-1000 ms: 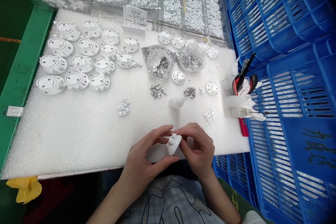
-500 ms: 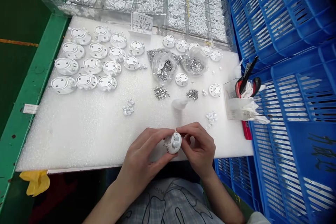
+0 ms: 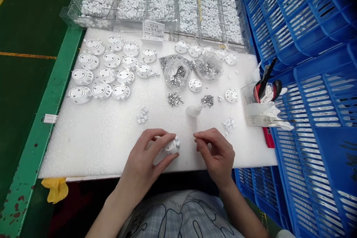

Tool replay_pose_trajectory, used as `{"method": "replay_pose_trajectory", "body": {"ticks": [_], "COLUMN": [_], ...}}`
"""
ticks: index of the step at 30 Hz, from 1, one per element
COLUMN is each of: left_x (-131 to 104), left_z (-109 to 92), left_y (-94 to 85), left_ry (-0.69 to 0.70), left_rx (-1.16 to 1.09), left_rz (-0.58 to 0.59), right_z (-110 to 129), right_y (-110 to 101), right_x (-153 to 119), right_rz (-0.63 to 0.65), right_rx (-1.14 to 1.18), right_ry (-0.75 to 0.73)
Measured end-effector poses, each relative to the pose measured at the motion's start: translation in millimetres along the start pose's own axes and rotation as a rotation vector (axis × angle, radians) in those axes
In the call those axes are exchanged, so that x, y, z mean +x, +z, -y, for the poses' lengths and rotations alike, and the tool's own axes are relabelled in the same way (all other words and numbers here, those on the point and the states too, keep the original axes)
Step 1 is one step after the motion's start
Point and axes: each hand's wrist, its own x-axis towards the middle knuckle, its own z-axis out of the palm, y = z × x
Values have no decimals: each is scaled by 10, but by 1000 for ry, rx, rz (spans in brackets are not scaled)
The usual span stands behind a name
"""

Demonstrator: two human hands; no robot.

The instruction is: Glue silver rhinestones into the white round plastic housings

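Note:
Between the thumb and fingers of my left hand is a round white plastic part with small knobs on its rim, held just over the foam-topped table. My right hand is apart from it to the right, thumb and forefinger pinched together; anything between the fingertips is too small to make out. Beyond the hands stands a small white squeeze bottle. Small piles of tiny metal pieces lie behind it, with loose white bits to the left and more white bits to the right.
Rows of similar white round parts cover the back left. Bags of metal pieces sit mid-table. Clear trays of white pieces line the back. A clear holder with scissors and blue crates stand on the right.
My left hand has moved left with the white part, whose knobbed side has turned. My right hand has come away from the part and moved slightly right. The view has shifted a little.

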Motion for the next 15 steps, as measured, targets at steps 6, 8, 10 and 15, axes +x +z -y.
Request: {"method": "replay_pose_trajectory", "body": {"ticks": [6,8,10,15], "left_x": [11,3,-14,-67], "left_z": [136,146,149,144], "left_y": [38,33,16,-16], "left_ry": [86,76,61,16], "left_rx": [227,210,192,146], "left_rz": [6,24,38,66], "right_z": [-6,-14,-22,-41], "right_y": [-4,-6,-7,2], "right_x": [-3,-4,-8,-26], "right_rz": [2,1,-1,-10], "right_rx": [25,29,34,39], "right_ry": [24,29,32,43]}}
